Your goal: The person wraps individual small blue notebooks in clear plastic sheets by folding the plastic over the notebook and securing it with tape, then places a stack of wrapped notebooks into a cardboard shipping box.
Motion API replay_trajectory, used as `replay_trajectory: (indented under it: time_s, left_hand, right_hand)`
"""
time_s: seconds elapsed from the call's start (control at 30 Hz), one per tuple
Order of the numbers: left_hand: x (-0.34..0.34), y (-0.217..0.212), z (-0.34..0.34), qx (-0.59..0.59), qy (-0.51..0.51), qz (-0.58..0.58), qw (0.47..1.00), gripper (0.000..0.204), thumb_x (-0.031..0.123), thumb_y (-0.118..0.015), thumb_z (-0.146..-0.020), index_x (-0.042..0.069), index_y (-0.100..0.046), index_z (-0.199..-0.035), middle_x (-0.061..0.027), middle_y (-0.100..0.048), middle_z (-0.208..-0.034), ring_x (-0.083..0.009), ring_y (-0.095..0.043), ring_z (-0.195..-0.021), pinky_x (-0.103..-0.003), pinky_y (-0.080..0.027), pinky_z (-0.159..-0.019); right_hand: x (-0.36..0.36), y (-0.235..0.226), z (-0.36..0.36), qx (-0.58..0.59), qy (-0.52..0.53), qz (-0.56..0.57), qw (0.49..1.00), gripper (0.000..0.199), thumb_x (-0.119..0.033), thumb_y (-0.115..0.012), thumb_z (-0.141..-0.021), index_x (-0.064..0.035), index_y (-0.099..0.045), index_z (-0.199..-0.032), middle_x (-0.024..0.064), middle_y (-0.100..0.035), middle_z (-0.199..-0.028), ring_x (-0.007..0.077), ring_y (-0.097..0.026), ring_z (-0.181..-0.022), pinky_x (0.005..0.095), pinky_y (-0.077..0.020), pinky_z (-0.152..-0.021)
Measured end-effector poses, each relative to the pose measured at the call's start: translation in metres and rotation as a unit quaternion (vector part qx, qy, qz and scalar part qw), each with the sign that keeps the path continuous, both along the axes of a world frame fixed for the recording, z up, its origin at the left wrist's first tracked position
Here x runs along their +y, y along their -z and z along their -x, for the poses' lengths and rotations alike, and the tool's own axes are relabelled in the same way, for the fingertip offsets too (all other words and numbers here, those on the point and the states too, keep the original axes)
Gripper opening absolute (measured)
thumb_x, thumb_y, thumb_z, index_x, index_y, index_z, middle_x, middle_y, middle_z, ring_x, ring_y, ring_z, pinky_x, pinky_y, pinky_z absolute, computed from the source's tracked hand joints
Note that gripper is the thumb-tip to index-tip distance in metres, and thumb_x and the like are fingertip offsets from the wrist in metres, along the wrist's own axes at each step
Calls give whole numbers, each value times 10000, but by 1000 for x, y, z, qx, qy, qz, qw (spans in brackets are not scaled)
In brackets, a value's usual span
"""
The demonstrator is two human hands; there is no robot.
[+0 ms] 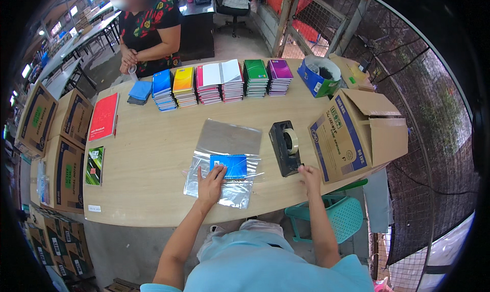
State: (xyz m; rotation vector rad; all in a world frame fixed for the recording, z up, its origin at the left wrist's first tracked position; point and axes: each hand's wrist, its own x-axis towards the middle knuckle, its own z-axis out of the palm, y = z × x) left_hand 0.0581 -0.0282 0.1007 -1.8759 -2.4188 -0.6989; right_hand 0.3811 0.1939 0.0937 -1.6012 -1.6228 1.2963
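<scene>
My left hand [211, 184] presses flat on a clear plastic sleeve [224, 190] that holds a small blue spiral notebook [229, 166] on the wooden table [153, 154]. Fingers rest on the notebook's lower left corner. A second clear sleeve [229, 137] lies just behind it. My right hand [310, 176] rests near the table's front edge, beside the black tape dispenser [285, 148] with its roll of clear tape, holding nothing I can see.
Stacks of coloured spiral notebooks [214, 83] line the far side. A red notebook [103, 117] and a green one [95, 165] lie at left. An open cardboard box [352, 134] sits at right, a blue box [319, 75] behind it. A person [148, 29] stands opposite. Cartons [56, 139] stack at left.
</scene>
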Motion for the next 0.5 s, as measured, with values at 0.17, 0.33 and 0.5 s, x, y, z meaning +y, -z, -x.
replay_trajectory:
  time_s: [0.17,0.33,0.5]
  left_hand:
    - [-2,-4,0,4,7,8,1000,465,178,-618,-869,161,-553,-1328,-9,-557,-1332,-178,-510,-1275,-657,-153,-1112]
    - [-1,6,1,20,20,-22,999,445,184,-600,-882,157,-555,-1325,-7,-550,-1340,-170,-494,-1289,-662,-180,-1094]
    - [-6,12,6,-2,8,-14,1000,472,195,-620,-869,167,-546,-1335,-1,-548,-1346,-166,-485,-1300,-672,-183,-1084]
  right_hand:
    - [-36,28,10,342,186,292,873,191,-239,-661,-907,-50,-642,-889,36,-605,-768,190,-595,-707,395,-550,-637]
    - [-105,29,51,391,79,396,827,177,-218,-632,-937,-44,-643,-903,72,-637,-802,189,-600,-701,393,-540,-644]
    - [-95,-57,199,109,-238,9,965,224,-179,-660,-903,16,-673,-793,85,-640,-665,149,-590,-568,283,-473,-553]
